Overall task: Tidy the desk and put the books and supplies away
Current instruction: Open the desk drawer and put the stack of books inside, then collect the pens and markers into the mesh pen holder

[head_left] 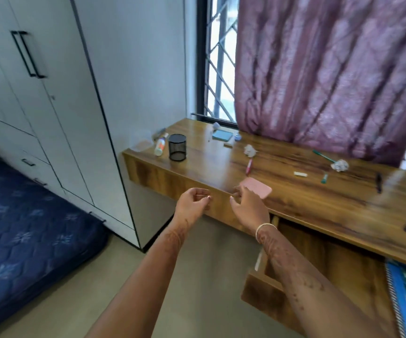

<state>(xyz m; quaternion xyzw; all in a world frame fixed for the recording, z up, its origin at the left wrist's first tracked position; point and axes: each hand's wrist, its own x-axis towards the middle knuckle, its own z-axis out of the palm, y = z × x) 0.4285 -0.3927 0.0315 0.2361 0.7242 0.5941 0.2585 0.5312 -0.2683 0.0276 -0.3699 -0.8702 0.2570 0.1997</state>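
The desk (294, 206) is brown wood with dark grain. Small supplies lie scattered on it: a black mesh cup (177, 147) with a glue bottle (160, 145) beside it, a blue pad (222, 135) near the window and a pink pen (249, 166). A pink case (258, 187) lies at the front edge. The left hand (193, 201) and right hand (245, 206) hang before this edge, fingers loosely curled, grasping nothing. The right hand is just beside the case; if it touches, I cannot tell.
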